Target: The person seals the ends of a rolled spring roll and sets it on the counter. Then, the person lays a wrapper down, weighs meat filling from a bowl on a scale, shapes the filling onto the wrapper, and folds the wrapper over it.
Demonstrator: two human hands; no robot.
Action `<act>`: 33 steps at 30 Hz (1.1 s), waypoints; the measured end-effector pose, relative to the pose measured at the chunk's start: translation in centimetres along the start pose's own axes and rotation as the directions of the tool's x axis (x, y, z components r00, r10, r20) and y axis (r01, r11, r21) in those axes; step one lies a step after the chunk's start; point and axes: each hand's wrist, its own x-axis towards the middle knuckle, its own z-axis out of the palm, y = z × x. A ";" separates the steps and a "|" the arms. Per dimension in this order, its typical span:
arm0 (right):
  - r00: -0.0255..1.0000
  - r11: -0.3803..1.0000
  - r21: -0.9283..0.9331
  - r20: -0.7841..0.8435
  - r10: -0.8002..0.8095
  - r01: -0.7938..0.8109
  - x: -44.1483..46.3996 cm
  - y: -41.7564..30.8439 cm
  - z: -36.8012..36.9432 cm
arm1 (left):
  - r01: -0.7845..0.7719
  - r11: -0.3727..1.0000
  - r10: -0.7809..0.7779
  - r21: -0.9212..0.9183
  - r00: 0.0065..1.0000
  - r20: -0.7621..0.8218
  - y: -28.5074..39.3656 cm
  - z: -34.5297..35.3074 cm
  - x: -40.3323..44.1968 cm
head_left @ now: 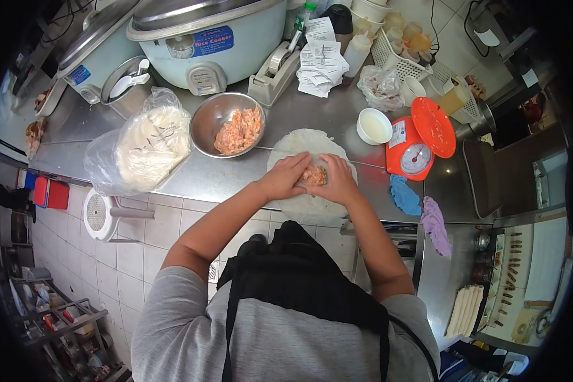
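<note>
A thin round pale wrapper (309, 141) lies on the steel counter, its near part reaching the front edge. On it sits a lump of pinkish-orange filling (314, 175). My left hand (286, 177) touches the lump from the left, and my right hand (339, 180) cups it from the right, fingers curved round it. A steel bowl (200, 124) with more filling (239, 130) stands to the left of the wrapper. Further left, a clear plastic bag (153, 143) holds a pale stack. A white bowl (374, 126) with pale contents stands right of the wrapper.
Two large rice cookers (235, 63) stand at the back left. Beyond the wrapper are a tape dispenser (274, 79) and paper slips (321, 60). An orange scale (409, 149), a blue cloth (405, 195) and a purple cloth (435, 226) lie rightward. A white stool (99, 213) stands below the counter.
</note>
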 end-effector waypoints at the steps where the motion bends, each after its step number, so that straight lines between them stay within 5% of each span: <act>1: 1.000 0.996 -0.093 0.016 -0.004 0.005 0.4 -1.0 -0.6 | 0.001 1.000 -0.001 0.010 1.000 -0.018 0.2 -0.4 0.0; 5: 0.976 0.975 -0.209 0.215 -0.023 0.069 1.5 -0.7 1.0 | 0.021 0.993 -0.022 0.120 1.000 0.001 -0.1 -0.4 0.5; 8: 0.977 0.994 -0.107 0.212 -0.014 0.037 1.3 1.3 2.3 | -0.018 0.993 0.010 0.120 0.998 0.060 -1.4 1.4 0.6; 15: 0.997 0.992 -0.106 0.030 -0.065 0.068 0.3 0.5 0.5 | -0.017 1.000 0.017 0.019 1.000 -0.005 0.4 -0.2 0.8; 20: 0.994 0.995 -0.100 0.113 0.001 0.010 -0.6 3.2 2.2 | 0.013 0.998 -0.012 0.068 1.000 -0.008 -0.5 2.2 1.2; 25: 0.991 0.993 -0.116 -0.128 -0.043 0.028 -1.1 0.6 -0.3 | 0.023 1.000 -0.022 0.014 0.997 -0.073 1.1 0.3 0.8; 28: 0.981 0.993 -0.078 -0.166 -0.100 0.088 -1.1 1.4 0.2 | -0.044 0.993 0.072 0.111 0.963 -0.260 2.0 0.8 1.3; 33: 0.992 0.996 -0.047 -0.103 -0.074 0.069 -1.7 3.8 2.4 | 0.004 0.998 0.000 0.057 0.997 -0.072 -0.4 2.5 0.7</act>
